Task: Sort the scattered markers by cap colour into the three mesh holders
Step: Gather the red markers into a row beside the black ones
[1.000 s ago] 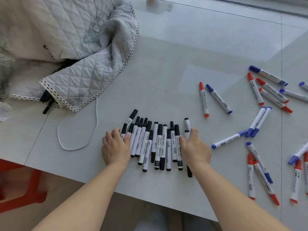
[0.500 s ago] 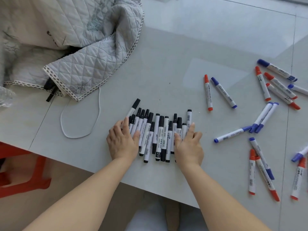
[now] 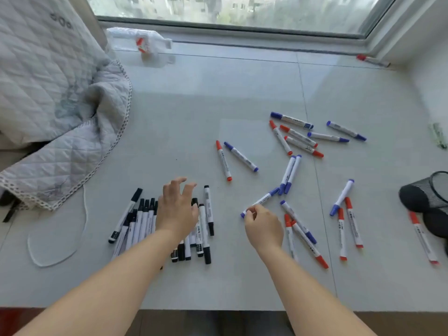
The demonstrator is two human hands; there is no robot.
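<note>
Several black-capped markers [image 3: 143,221] lie side by side in a row near the table's front edge. My left hand [image 3: 177,209] hovers over that row with fingers spread and holds nothing. My right hand [image 3: 263,226] pinches the near end of a blue-capped marker [image 3: 263,199] that lies on the table. Blue-capped and red-capped markers [image 3: 294,135] are scattered across the right half of the table. A black mesh holder [image 3: 429,197] lies on its side at the right edge, partly cut off.
A quilted grey cloth [image 3: 60,112] covers the table's left side, with a white cord [image 3: 82,226] looping out below it. A plastic bottle [image 3: 140,42] lies by the window sill. A red-capped marker [image 3: 423,238] lies near the mesh holder.
Both hands have left the sides of the black marker row. My right hand moved right and took hold of a blue-capped marker; my left hand lifted above the row. The view tilted up.
</note>
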